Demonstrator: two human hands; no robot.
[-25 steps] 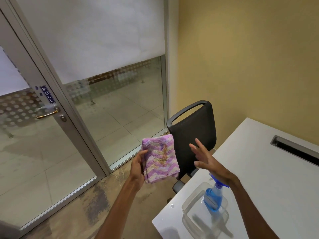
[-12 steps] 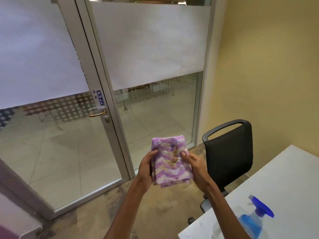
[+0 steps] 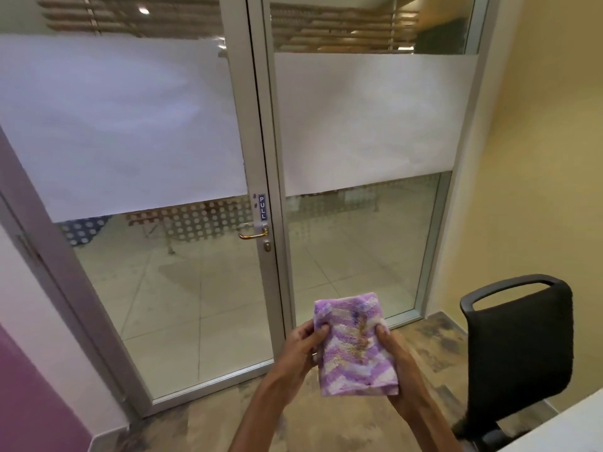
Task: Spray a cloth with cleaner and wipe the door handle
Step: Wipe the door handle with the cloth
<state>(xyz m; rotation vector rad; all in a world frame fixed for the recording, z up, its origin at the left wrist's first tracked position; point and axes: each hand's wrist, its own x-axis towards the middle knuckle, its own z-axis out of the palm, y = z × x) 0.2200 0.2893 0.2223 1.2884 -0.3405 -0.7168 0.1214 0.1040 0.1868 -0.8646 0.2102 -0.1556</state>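
A folded purple-and-white cloth is held upright in front of me by both hands. My left hand grips its left edge with the thumb on the front. My right hand grips its right edge and supports it from below. The brass door handle sits on the glass door's metal frame, under a blue PULL sign, well beyond and up-left of the cloth. The spray bottle is out of view.
A black office chair stands at the right, beside a white table corner. A yellow wall rises at the right and a pink wall at the lower left. The floor before the door is worn brown.
My view has swung left toward the door, so the bottle and table slid out of sight. My right hand left the bottle and took hold of the cloth's right edge.
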